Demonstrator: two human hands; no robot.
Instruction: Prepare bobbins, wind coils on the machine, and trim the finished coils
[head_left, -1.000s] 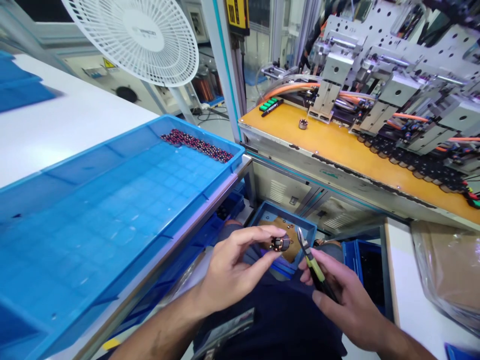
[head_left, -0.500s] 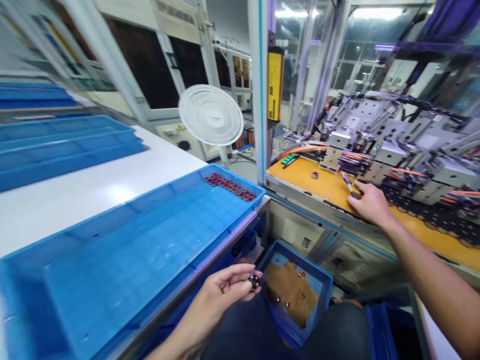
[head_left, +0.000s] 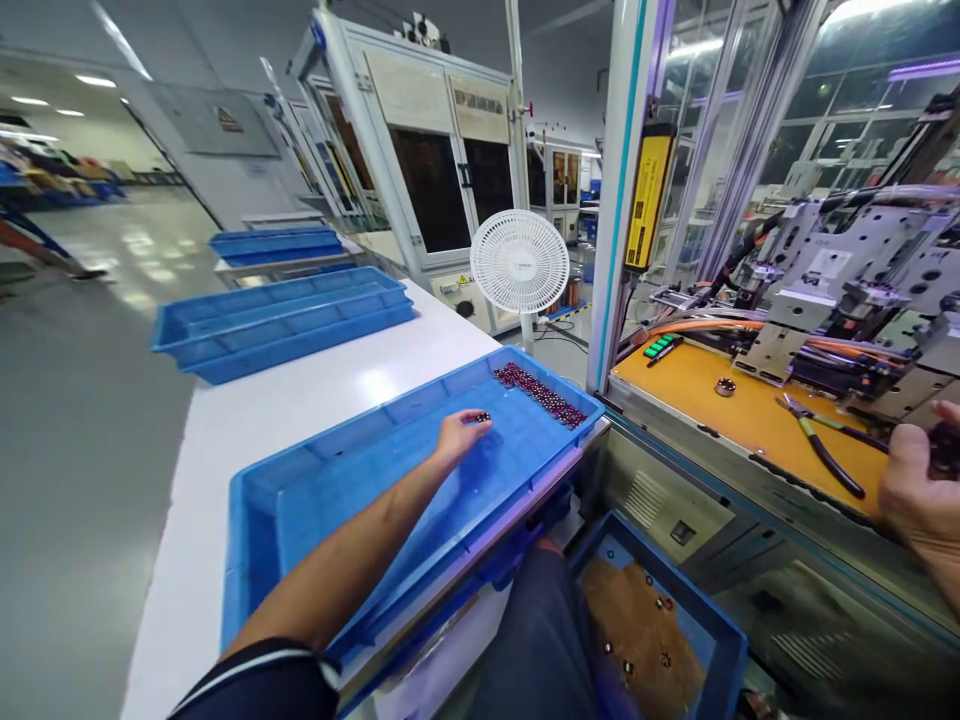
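My left hand [head_left: 459,437] is over the long blue tray [head_left: 405,440], its fingers pinching a small round motor core [head_left: 484,417], dark with copper-coloured spots. Packed rows of similar motor cores [head_left: 541,396] fill the tray's far right end. At the right edge of the view, my right hand [head_left: 922,490] is partly cut off. Its thumb and fingers close around something dark that I cannot make out. Cutting pliers [head_left: 821,440] with green-and-black handles lie on the orange machine bench [head_left: 720,425], left of that hand. One loose motor core [head_left: 725,386] sits farther back on the bench.
Machine fixtures [head_left: 795,310] with cables stand behind the bench. Below, a blue bin [head_left: 720,620] holds cardboard and several scattered cores. A white fan [head_left: 520,262] stands behind the tray. Stacked blue trays [head_left: 292,320] rest on the white table [head_left: 367,375]. A frame post [head_left: 616,200] rises beside the bench.
My left hand has carried the core from above my lap to over the tray. My right hand has let go of the pliers and moved right. The view has swung left.
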